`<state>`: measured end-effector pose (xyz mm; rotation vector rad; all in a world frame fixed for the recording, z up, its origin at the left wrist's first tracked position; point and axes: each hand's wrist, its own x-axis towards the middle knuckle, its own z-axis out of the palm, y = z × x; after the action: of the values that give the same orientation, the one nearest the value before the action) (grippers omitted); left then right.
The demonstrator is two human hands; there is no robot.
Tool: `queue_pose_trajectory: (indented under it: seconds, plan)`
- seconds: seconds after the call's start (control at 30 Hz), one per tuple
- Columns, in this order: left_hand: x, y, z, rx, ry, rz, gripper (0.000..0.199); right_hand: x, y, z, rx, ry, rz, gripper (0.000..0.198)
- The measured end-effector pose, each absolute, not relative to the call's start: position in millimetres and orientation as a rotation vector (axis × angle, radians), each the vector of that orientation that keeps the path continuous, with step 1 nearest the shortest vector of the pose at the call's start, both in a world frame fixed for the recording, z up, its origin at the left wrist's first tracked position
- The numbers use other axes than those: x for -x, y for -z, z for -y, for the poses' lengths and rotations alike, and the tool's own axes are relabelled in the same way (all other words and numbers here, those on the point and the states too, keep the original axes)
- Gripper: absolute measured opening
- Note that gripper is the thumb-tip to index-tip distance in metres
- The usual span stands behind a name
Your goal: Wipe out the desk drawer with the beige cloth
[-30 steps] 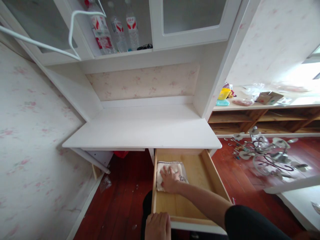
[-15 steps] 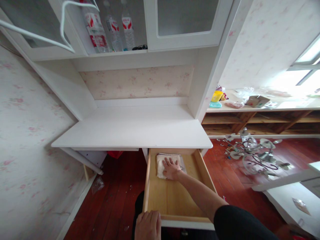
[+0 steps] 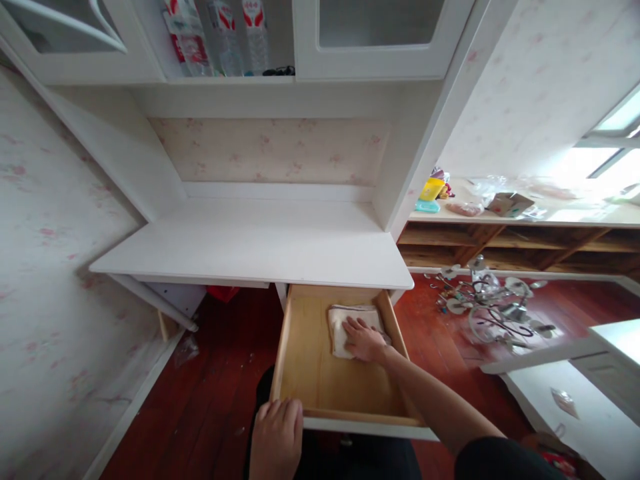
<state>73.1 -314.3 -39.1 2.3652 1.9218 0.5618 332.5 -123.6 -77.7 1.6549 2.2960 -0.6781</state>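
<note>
A folded cream cloth (image 3: 339,327) lies on the bottom of the pulled-out wooden drawer (image 3: 310,373), towards its back right. My right hand (image 3: 364,340) rests flat on top of the cloth with its fingers spread, hiding part of it. At the drawer's front left corner, my left hand (image 3: 276,433) is wrapped over the edge, fingers closed on it. Above the drawer is the white desk top (image 3: 250,240).
Plastic bottles (image 3: 227,40) stand in the cabinet overhead, beside an open door (image 3: 95,60). A dismantled chandelier (image 3: 495,307) lies on the red wooden floor (image 3: 215,373) at right. White furniture (image 3: 550,393) stands at lower right.
My right hand and the cloth beneath it have moved from the drawer's left side towards its right side. My left hand stays on the drawer's front corner. The view has tilted down slightly.
</note>
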Motion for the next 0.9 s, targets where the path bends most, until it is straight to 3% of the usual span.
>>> queue_pose_trajectory:
  seconds: [0.43,0.9]
  plan:
    - [-73.9,37.2,313.1,-2.322,-0.606,-1.908,0.022,-344.7,75.8,201.0,-1.481,0.841,-2.404,0.077]
    - [-72.7,51.3,312.9,-2.415,-0.792,-1.975,0.019,-199.3,73.7,194.9,-1.456,0.649,-2.521,0.073]
